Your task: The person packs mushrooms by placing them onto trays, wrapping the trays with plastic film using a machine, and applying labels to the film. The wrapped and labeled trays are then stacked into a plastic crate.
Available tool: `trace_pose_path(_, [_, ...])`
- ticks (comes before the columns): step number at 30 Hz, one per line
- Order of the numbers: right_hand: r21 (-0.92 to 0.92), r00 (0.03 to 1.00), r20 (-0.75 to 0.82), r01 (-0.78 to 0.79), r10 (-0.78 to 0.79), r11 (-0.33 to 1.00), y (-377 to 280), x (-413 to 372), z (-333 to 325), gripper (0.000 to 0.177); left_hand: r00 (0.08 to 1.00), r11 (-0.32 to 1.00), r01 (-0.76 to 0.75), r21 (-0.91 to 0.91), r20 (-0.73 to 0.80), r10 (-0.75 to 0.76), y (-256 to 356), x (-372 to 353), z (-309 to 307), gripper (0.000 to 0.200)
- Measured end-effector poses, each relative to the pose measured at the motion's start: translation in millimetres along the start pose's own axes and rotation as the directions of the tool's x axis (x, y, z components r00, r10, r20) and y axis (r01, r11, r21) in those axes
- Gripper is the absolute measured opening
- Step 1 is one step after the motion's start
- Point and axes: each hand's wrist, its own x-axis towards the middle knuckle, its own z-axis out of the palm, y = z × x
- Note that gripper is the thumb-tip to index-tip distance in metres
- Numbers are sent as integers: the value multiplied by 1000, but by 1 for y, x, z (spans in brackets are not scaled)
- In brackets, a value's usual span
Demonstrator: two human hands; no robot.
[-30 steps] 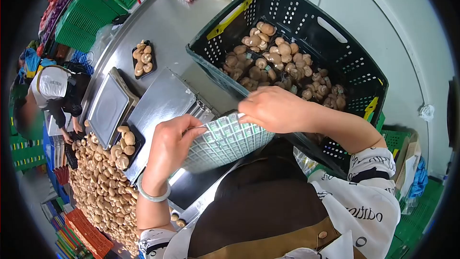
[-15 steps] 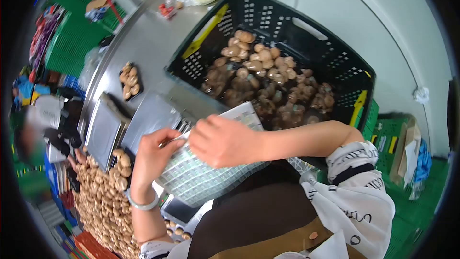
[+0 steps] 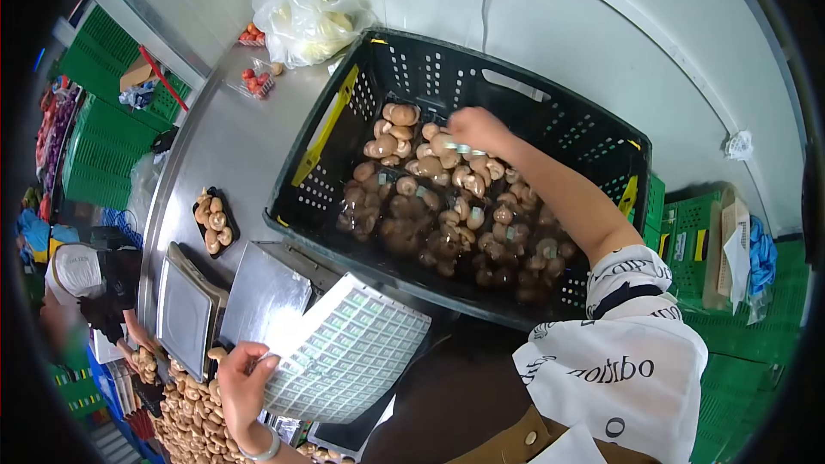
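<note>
Head view: at lower left, the left hand (image 3: pixel 243 387) pinches the edge of a label sheet (image 3: pixel 352 352), which slants below the frame's centre. Above centre, the right hand (image 3: pixel 479 131) is over packed mushrooms (image 3: pixel 391 133) inside a dark crate (image 3: pixel 447 77); whether its fingers grasp anything, I cannot tell.

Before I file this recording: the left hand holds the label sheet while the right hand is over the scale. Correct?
Wrong for the right hand: the head view shows it at the mushrooms in the black crate. The left hand does hold the label sheet.
</note>
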Motion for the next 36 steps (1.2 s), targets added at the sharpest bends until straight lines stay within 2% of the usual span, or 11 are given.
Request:
trace_pose_path(7, [-466, 954, -59, -287, 294, 837, 74, 0, 31, 16, 996, 1000, 20, 19, -85, -18, -7, -6, -38, 8])
trace_pose_path(9, [-126, 978, -68, -203, 196, 971, 63, 14, 27, 16, 962, 992, 37, 118, -274, -3, -12, -10, -66, 5])
trace_pose_path(11, [282, 989, 53, -146, 136, 948, 66, 36, 35, 16, 878, 986, -7, 167, -470, 86, -10, -4, -83, 3])
trace_pose_path(14, [241, 998, 67, 2, -19, 971, 92, 65, 83, 10, 762, 980, -92, 179, -621, 185, -18, 12, -110, 12])
trace_pose_path(15, [-104, 983, 142, -102, 116, 989, 79, 69, 75, 10, 715, 971, -119, 207, -660, 228, -24, 24, -114, 13])
trace_pose_path(18, [-194, 985, -144, -122, 95, 973, 33, 60, 50, 15, 522, 895, -25, 446, -757, 392, -10, 57, -86, 19])
trace_pose_path(25, [695, 962, -190, 274, -198, 665, 33, 150, 111, 20, 310, 428, -340, 837, -330, 892, 0, 167, 11, 21])
trace_pose_path(27, [247, 942, -294, 240, -163, 939, 29, 155, 116, 8, 356, 388, -356, 850, -260, 897, -8, 190, 28, 15])
trace_pose_path(30, [205, 934, -325, 222, -147, 953, 17, 147, 106, 25, 476, 462, -379, 802, -259, 840, -30, 214, 48, 8])
trace_pose_path(32, [-237, 919, -248, 250, -307, 939, 17, 134, 93, 21, 558, 512, -408, 756, -236, 795, -62, 223, 56, 9])
trace_pose_path(36, [-157, 924, -74, 361, -376, 919, -13, 92, 60, 24, 514, 516, -399, 758, -281, 811, -53, 167, 43, 28])
